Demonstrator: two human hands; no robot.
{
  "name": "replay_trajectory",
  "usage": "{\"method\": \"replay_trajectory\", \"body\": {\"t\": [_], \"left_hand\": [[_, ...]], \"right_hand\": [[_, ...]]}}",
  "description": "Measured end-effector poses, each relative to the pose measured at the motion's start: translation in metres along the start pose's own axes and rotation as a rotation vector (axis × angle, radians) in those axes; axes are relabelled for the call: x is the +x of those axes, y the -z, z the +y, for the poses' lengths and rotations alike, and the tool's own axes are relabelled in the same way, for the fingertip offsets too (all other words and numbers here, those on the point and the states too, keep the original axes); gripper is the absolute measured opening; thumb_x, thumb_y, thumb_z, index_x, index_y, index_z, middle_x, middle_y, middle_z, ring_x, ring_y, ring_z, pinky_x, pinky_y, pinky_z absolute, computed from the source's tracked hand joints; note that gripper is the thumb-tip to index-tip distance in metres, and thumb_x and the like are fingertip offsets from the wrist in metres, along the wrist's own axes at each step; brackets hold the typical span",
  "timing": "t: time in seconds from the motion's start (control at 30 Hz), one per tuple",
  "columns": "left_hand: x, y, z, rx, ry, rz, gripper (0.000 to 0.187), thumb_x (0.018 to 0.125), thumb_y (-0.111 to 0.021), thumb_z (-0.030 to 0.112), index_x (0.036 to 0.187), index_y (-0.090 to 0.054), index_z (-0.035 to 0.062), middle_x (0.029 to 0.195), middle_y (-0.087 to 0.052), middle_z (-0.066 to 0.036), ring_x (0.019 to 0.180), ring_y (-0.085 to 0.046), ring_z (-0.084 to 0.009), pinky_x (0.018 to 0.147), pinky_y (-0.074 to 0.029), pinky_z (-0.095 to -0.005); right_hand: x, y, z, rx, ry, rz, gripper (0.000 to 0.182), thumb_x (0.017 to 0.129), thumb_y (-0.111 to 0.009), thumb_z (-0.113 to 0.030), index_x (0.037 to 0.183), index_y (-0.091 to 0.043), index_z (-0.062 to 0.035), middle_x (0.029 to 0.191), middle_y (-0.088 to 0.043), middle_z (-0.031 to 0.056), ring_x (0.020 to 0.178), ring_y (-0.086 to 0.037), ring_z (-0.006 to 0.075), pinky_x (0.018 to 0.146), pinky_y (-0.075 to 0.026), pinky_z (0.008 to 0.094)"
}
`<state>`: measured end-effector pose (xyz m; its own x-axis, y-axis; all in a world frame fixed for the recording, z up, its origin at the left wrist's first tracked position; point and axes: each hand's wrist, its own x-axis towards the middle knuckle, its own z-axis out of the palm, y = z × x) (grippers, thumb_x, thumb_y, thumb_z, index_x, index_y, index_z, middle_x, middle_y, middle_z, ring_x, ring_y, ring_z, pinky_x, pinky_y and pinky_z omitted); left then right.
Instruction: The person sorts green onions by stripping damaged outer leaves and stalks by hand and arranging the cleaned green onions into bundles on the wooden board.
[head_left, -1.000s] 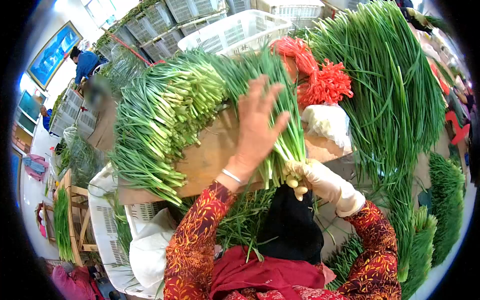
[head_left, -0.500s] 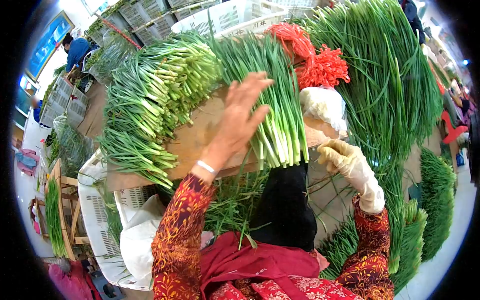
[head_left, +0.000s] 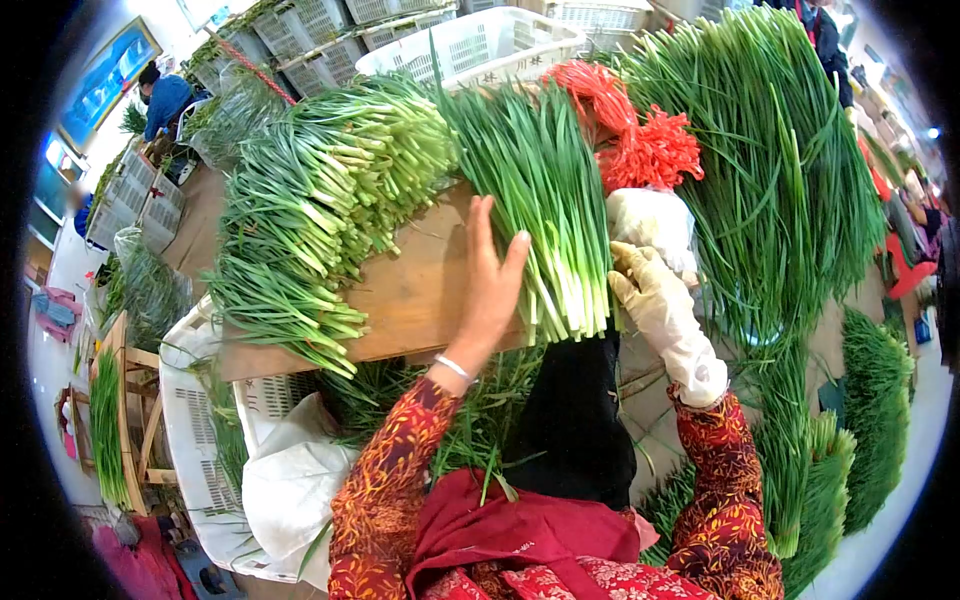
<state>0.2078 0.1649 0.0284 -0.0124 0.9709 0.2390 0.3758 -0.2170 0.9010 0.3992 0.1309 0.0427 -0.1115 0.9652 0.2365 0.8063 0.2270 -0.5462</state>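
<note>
One left hand open, right hand half-open beside white bag, green stalks between

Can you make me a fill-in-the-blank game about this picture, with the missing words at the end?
The left hand is bare, but the right hand wears a ____.
The leaves of the bunch between the hands are coloured ____.
The strings beyond the plastic bag are coloured ____.
The basket just beyond the bunch is coloured ____.

Missing words: glove; green; red; white.
</note>
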Motion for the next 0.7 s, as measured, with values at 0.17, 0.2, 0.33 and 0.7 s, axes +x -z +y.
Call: {"method": "replay_trajectory", "body": {"t": [0.17, 0.2, 0.33, 0.7], "left_hand": [[0.003, -0.042, -0.005, -0.272, -0.095, 0.065, 0.051, 0.093, -0.034, 0.026, 0.134, -0.021, 0.0003, 0.139, -0.021, -0.021, 0.130, -0.019, -0.0304, 0.107, -0.014, -0.0354], [0.005, -0.041, -0.006, -0.297, -0.061, 0.042, 0.048, 0.093, -0.035, 0.025, 0.131, -0.025, -0.0008, 0.138, -0.022, -0.021, 0.130, -0.020, -0.0302, 0.106, -0.017, -0.0358], [-0.002, 0.023, 0.009, -0.445, 0.192, -0.150, 0.058, 0.093, -0.029, 0.039, 0.135, -0.018, 0.0013, 0.142, -0.012, -0.017, 0.132, -0.015, -0.0230, 0.108, -0.013, -0.0316], [-0.072, 0.053, -0.001, 0.379, -0.248, -0.032, 0.042, 0.081, -0.056, 0.037, 0.109, -0.051, 0.0055, 0.110, -0.049, -0.010, 0.113, -0.040, -0.0259, 0.101, -0.026, -0.0422]], "right_hand": [[0.007, -0.007, 0.000, -0.056, 0.071, 0.006, 0.028, 0.082, -0.053, -0.016, 0.108, -0.053, -0.0075, 0.096, -0.055, 0.0132, 0.083, -0.057, 0.0314, 0.072, -0.046, 0.0376], [0.007, -0.006, 0.003, -0.001, 0.095, 0.021, 0.028, 0.082, -0.052, -0.017, 0.109, -0.053, -0.0077, 0.097, -0.055, 0.0135, 0.084, -0.057, 0.0317, 0.073, -0.046, 0.0374], [0.002, 0.015, 0.006, 0.033, 0.068, -0.066, 0.028, 0.086, -0.050, -0.020, 0.111, -0.054, -0.0090, 0.097, -0.057, 0.0145, 0.087, -0.057, 0.0303, 0.076, -0.045, 0.0352], [0.037, 0.031, -0.076, -0.108, 0.608, 0.034, 0.034, 0.078, -0.058, -0.024, 0.110, -0.056, -0.0111, 0.123, -0.048, 0.0084, 0.108, -0.048, 0.0272, 0.089, -0.038, 0.0378]]}}
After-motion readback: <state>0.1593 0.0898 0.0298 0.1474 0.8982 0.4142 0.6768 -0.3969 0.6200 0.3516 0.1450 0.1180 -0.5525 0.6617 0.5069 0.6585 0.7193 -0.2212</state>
